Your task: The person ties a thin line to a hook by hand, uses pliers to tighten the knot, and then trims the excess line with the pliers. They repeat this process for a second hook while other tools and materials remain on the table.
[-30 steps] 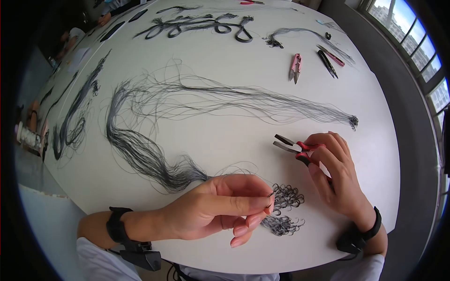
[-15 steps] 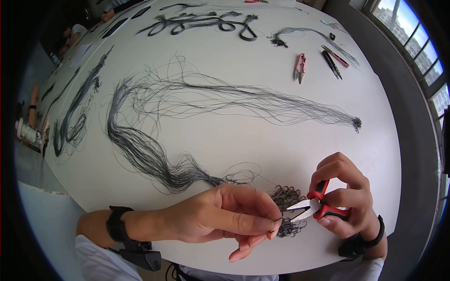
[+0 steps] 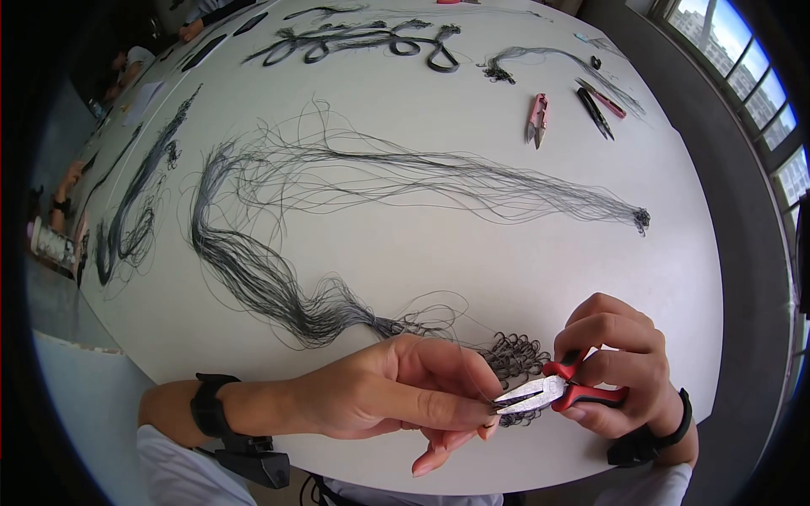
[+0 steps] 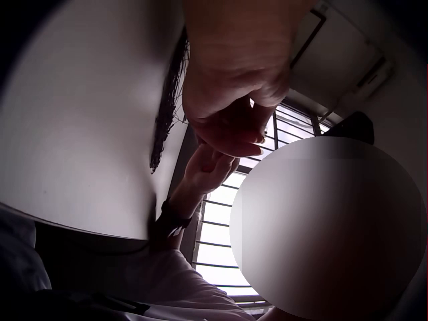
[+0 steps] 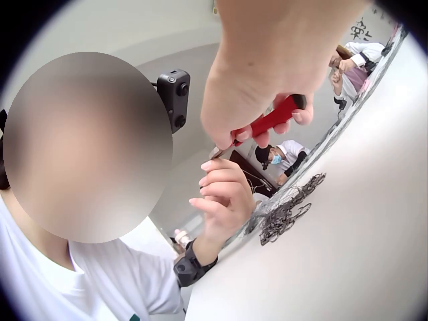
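My left hand [image 3: 413, 388] pinches a small dark fish hook [image 3: 496, 408] between thumb and fingertips, most of it hidden. In my right hand [image 3: 624, 354] are small pliers [image 3: 540, 394] with red and black handles. Their silver tips point left and meet the left fingertips at the hook. Behind and below the pliers, a clump of dark fish hooks [image 3: 516, 352] lies on the table. From it, a bundle of dark fishing line [image 3: 261, 274] sweeps left. The right wrist view shows the pliers' red handle [image 5: 271, 120] under curled fingers.
Loose line [image 3: 472, 173] spreads across the white table [image 3: 405, 253] to a small clump [image 3: 642, 221] at right. Pink thread snips [image 3: 537, 121] and black snips [image 3: 596, 114] lie farther back. More coiled bundles [image 3: 354, 42] lie at the far side. Another bundle [image 3: 143, 185] lies left.
My right hand has brought the pliers down and left to the left fingertips, turning them. Their jaws, wide apart half a second ago, have come closer together. The left hand has shifted slightly right.
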Action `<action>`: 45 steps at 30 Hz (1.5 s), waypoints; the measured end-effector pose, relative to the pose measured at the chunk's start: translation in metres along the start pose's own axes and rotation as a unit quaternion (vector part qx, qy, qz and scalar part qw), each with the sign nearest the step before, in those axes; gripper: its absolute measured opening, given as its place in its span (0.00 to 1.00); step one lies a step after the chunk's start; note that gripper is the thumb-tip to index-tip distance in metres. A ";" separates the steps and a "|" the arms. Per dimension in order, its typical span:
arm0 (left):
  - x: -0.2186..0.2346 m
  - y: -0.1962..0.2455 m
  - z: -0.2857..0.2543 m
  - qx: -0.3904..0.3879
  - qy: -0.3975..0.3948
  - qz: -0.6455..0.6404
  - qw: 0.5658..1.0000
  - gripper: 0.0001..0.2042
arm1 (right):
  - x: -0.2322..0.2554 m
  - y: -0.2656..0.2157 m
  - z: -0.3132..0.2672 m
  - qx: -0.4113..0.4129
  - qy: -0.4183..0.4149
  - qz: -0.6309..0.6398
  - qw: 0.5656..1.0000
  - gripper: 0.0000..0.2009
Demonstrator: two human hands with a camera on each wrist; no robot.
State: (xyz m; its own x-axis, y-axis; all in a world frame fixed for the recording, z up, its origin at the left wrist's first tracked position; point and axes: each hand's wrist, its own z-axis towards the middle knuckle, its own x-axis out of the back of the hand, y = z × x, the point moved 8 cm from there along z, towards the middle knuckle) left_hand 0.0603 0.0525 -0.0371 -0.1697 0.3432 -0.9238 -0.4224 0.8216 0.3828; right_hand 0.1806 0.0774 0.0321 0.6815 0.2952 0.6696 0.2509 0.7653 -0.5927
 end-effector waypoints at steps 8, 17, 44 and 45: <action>0.002 0.000 0.000 0.003 0.000 -0.001 1.000 0.12 | 0.001 -0.003 0.000 0.002 0.011 -0.001 1.000 0.12; 0.000 -0.003 -0.001 0.006 -0.008 -0.028 1.000 0.11 | 0.002 -0.004 0.000 -0.003 0.006 0.012 1.000 0.11; 0.006 0.003 -0.002 0.005 0.069 0.035 0.997 0.05 | 0.003 -0.013 -0.001 0.021 0.031 -0.060 0.998 0.12; 0.005 0.004 -0.001 0.005 0.069 0.036 0.997 0.05 | 0.004 -0.013 -0.001 0.017 0.035 -0.067 0.997 0.12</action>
State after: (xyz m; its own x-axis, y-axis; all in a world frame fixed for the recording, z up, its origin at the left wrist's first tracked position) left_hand 0.0570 0.0566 -0.0400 -0.3194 0.3362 -0.8860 -0.3957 0.8022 0.4470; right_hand 0.1807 0.0679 0.0417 0.6900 0.1500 0.7081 0.3197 0.8146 -0.4840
